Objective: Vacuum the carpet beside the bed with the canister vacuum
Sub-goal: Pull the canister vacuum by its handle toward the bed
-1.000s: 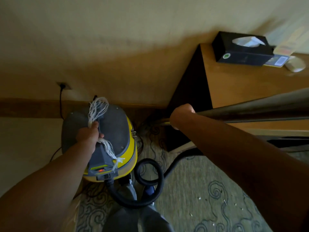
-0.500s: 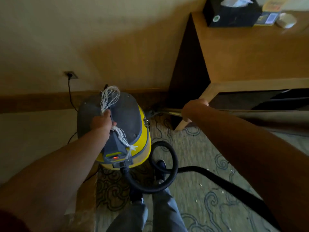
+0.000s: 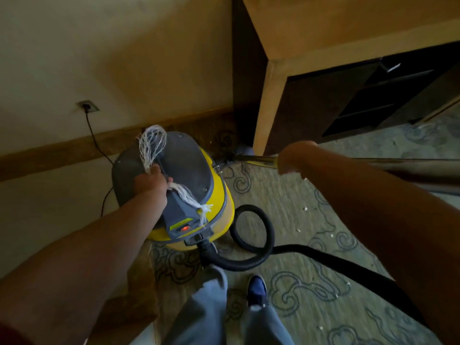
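A yellow canister vacuum (image 3: 214,195) with a grey lid stands on the patterned carpet (image 3: 293,235) near the wall. My left hand (image 3: 151,181) grips the handle on its lid, where white string is tied. A red switch light glows on the front of the lid. My right hand (image 3: 292,156) is closed around the metal wand (image 3: 256,160), which reaches towards the desk leg. The black hose (image 3: 251,235) loops from the vacuum's front and runs off to the right. Small white crumbs lie scattered on the carpet.
A wooden desk (image 3: 323,33) with a dark shelf unit under it stands at the upper right. The power cord (image 3: 95,140) runs from a wall socket (image 3: 87,107) down to the vacuum. My legs and a blue shoe (image 3: 257,290) are at the bottom.
The view has tilted down and right, so the desk top with the tissue box has left the frame. The vacuum has shifted away from the wall, both hands keeping their grip.
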`<state>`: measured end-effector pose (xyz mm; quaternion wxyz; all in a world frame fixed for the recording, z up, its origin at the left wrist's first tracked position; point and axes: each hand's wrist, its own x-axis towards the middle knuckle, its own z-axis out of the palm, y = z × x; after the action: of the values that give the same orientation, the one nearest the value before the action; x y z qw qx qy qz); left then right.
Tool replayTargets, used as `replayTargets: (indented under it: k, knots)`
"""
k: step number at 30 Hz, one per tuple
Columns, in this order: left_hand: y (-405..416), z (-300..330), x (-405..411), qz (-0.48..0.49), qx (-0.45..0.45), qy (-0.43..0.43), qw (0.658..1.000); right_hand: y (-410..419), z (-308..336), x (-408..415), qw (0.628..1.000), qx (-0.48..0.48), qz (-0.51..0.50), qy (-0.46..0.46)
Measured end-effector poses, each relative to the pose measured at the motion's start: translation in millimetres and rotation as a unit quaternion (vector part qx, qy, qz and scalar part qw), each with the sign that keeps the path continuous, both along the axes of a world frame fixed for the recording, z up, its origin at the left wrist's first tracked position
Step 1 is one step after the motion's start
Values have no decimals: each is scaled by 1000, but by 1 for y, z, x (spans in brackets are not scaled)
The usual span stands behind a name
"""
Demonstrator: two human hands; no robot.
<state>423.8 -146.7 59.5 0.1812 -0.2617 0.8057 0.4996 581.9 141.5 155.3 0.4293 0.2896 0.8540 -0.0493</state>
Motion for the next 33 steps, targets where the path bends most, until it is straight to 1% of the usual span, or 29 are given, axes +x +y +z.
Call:
replayTargets:
  k: [2, 3, 8, 10, 12, 15, 17, 19, 24, 27, 31, 33]
  knots:
    - [-4, 5, 27, 16, 3, -12, 1000, -6, 6, 32, 999, -27, -30, -4]
    - [-5, 9, 36, 13, 10, -18, 1000, -9, 10, 45, 999, -23, -39, 1]
    - [-23, 18, 84, -16, -23, -21, 999, -24, 28, 105, 998, -17, -53, 32]
    - [-29, 18, 97, -26, -27, -11, 999, -29, 29, 125, 997, 3, -52, 50]
    - [-33, 12, 108, -39, -37, -21, 998, -33, 25, 145, 997, 10, -65, 50]
    - [-36, 0, 121, -51, -44, -41, 997, -34, 9, 169, 993, -1, -111, 43]
    - [-40, -11, 122, -40, -32, -45, 998, -36, -3, 180, 991, -12, -132, 33]
    - [-44, -23, 121, -31, -13, -53, 998, -42, -13, 188, 991, -11, -131, 30]
    - [-49, -44, 115, -27, -7, -69, 997, -57, -34, 197, 989, -3, -150, 18]
    - [-59, -58, 108, -31, -6, -77, 997, -66, -45, 201, 984, -19, -177, 6]
    - [-64, -71, 98, -17, 10, -55, 998, -61, -60, 207, 968, -78, -239, 3]
    - [-64, -79, 94, -13, 13, -38, 999, -62, -67, 206, 970, -59, -235, 0]
